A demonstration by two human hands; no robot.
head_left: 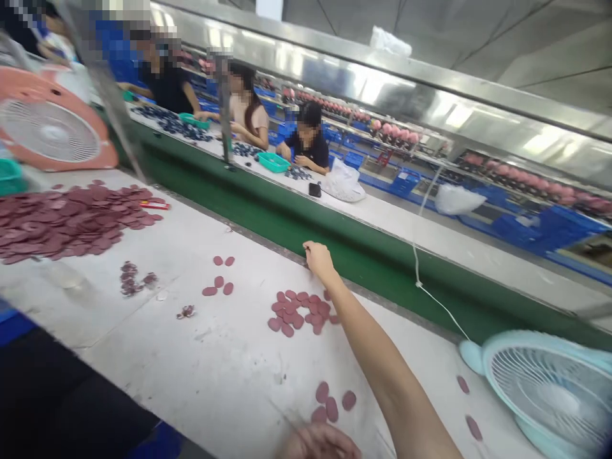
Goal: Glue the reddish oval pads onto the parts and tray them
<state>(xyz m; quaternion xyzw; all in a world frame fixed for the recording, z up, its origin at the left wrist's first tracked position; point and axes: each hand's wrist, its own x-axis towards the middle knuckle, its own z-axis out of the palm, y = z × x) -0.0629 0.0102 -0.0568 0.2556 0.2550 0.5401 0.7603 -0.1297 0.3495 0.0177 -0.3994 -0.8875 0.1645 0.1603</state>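
Note:
My right hand (319,258) reaches out over the far edge of the white table, its fingers closed; a tiny dark spot shows at the fingertips, too small to name. Just below its wrist lies a loose cluster of flat, dull-red oval pieces (289,312). At the bottom edge is my left hand (320,443), blurred and partly cut off, with curled fingers; what they hold, if anything, is hidden. Several more oval pieces (331,408) lie right above it. Farther left sit a few single ovals (218,281) and small scraps (186,312).
A big heap of red ovals (71,220) covers the table's left end, beside an orange fan (52,121). A light-blue fan (549,389) stands at right. Beyond a green channel (268,223), several people work at another table with dark pieces and green baskets (273,162).

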